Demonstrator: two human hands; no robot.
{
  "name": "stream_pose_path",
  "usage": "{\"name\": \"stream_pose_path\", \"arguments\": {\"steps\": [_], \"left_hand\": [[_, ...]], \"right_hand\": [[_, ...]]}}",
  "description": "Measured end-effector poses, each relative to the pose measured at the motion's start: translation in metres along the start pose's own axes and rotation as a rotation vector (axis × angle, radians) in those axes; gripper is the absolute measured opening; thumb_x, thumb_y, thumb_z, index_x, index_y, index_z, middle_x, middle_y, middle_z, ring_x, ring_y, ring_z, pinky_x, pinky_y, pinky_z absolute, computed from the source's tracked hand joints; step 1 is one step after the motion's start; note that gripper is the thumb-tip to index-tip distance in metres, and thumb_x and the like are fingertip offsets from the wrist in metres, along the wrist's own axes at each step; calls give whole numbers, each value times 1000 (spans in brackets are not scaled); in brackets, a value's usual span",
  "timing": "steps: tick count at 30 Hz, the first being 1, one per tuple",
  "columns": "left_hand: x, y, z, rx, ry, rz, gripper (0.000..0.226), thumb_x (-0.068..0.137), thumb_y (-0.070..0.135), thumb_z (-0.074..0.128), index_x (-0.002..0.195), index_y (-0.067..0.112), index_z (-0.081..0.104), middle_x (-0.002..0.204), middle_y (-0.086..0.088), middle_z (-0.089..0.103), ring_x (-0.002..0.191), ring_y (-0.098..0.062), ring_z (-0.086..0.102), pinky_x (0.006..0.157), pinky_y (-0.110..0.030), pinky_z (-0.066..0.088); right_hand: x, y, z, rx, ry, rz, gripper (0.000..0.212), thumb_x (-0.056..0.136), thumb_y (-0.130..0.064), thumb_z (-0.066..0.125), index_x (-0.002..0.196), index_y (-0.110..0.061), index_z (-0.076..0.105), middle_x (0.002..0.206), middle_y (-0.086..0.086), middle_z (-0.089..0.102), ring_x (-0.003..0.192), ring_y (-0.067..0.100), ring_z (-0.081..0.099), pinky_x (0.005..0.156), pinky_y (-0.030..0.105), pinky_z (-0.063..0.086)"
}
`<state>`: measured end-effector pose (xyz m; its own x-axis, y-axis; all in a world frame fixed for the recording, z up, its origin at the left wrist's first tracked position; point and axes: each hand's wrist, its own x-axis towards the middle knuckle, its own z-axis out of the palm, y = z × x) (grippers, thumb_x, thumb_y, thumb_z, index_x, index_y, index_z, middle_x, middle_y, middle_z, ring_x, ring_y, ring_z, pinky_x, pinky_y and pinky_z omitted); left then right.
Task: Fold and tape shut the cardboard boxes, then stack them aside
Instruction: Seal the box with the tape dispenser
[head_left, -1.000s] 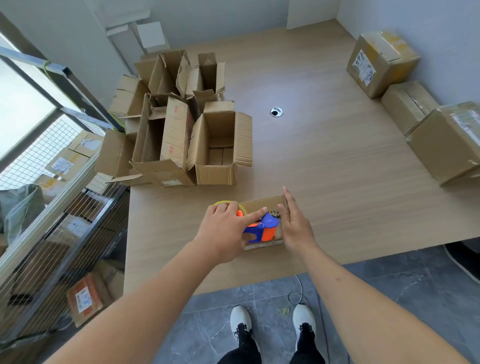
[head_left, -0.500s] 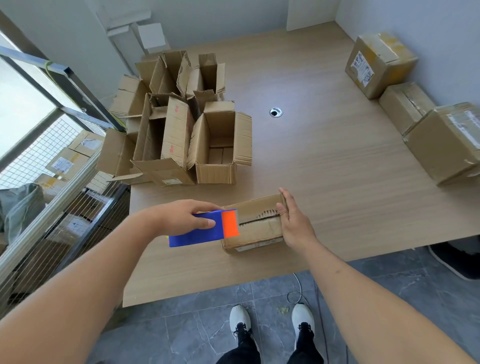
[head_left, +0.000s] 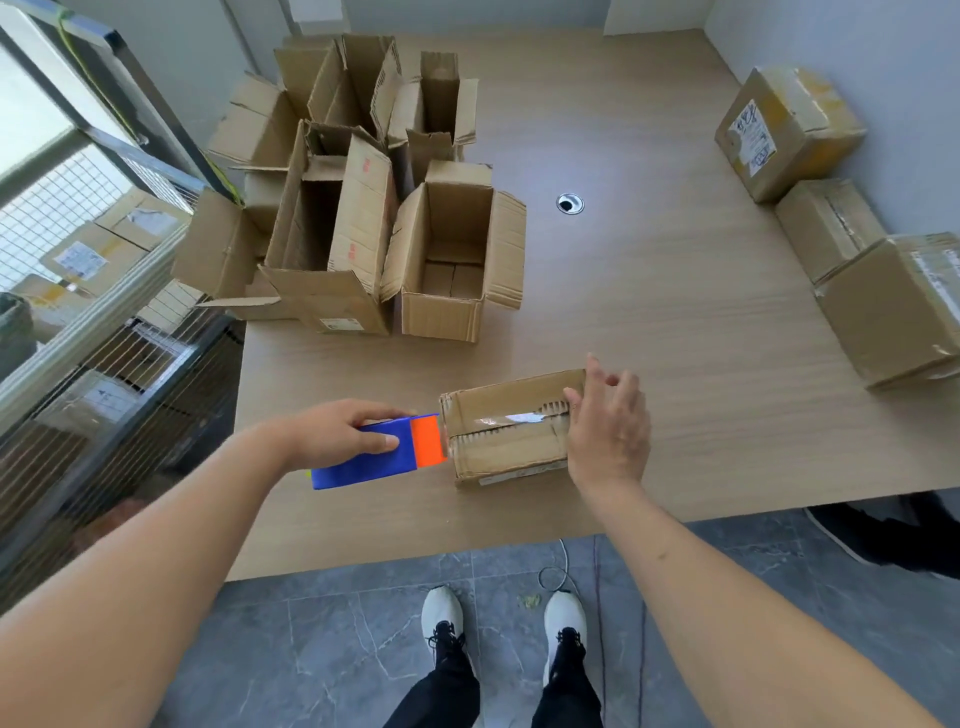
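Right now the small brown cardboard box (head_left: 506, 426) lies flat near the front edge of the light wooden desk (head_left: 675, 322). Its long side runs left to right, tipped up a little at the right end. Its top flaps are folded down, and a shiny strip of clear tape (head_left: 511, 419) runs along the seam where they meet.

The left hand (head_left: 343, 434) reaches in from the left with its arm low over the desk. Its fingers are curled around a blue and orange plastic tape dispenser (head_left: 379, 451). The orange end points right and sits right at the left end of the box. The blue end points back toward the arm.

The right hand (head_left: 608, 428) is at the right end of the box. Its fingers are straight and spread a little, and they point up toward the far side of the desk. The thumb (head_left: 574, 402) rests on top of the box. So the box sits between the two hands.

Farther back near the left edge of the desk stands a bunch of open brown cardboard boxes (head_left: 374, 208) with their flaps up. Along the right edge sit three closed taped brown boxes (head_left: 831, 208).
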<state>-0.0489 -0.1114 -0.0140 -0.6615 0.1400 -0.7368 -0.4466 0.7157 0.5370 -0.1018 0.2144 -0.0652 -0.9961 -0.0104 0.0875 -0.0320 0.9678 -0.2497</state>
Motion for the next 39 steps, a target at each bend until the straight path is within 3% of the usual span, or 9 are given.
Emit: {"name": "stream_pose_path", "arguments": {"steps": [4,6,8,12,16,25,31,36,39], "left_hand": [[3,-4,15,-49,65,58,38,103,32,57,135,53,55,118,18,67,106,-11,62,93,-34,46],[4,-1,23,-71,68,84,40,103,34,57,136,55,54,119,18,67,106,-10,62,95,-35,47],[8,2,31,-91,51,99,41,102,34,57,137,55,53,120,19,67,106,-8,62,92,-31,47],[12,-4,38,-162,30,138,43,100,40,59,136,61,51,123,17,66,110,-10,63,96,-31,48],[12,-19,51,-221,-15,178,48,104,32,58,143,57,46,122,30,63,104,7,60,88,-16,45],[11,-46,66,-338,-46,238,50,103,31,57,144,57,45,140,27,57,129,-3,54,110,-32,42],[18,-34,70,-299,-74,209,51,96,50,53,146,49,45,133,22,63,123,-7,58,108,-33,43],[23,-39,80,-190,-90,133,31,108,33,47,138,28,54,125,1,67,116,-22,60,96,-30,43],[16,-48,92,-344,-51,141,24,107,33,49,129,30,59,110,3,69,93,-9,61,86,-27,45]], "right_hand": [[-3,-27,-3,-79,68,-126,61,85,4,62,143,-13,55,108,14,52,87,34,54,74,42,46],[-15,-49,-4,10,-26,-140,52,99,-21,54,151,-18,46,129,16,49,111,37,53,92,46,46],[-27,-65,0,65,-213,-94,65,105,-57,32,161,-27,23,161,18,23,149,36,23,120,47,24],[-29,-58,15,-41,-349,-146,89,91,-85,7,161,-34,-16,167,13,-25,154,29,-27,127,47,-7],[-22,-50,18,-76,-379,-197,95,87,-89,8,159,-34,-21,166,13,-29,153,29,-29,127,47,-8],[-20,-53,17,-137,-413,-224,92,90,-85,7,159,-32,-22,163,16,-35,151,31,-32,126,47,-12],[-18,-53,15,-128,-445,-240,96,84,-89,-2,159,-32,-22,162,16,-36,151,31,-33,126,48,-11],[-19,-53,14,-130,-461,-247,102,77,-90,-10,159,-30,-24,161,18,-38,149,33,-35,126,51,-10],[-18,-53,11,-167,-472,-250,100,83,-88,-2,158,-27,-25,159,20,-40,148,35,-37,125,51,-11]]}}
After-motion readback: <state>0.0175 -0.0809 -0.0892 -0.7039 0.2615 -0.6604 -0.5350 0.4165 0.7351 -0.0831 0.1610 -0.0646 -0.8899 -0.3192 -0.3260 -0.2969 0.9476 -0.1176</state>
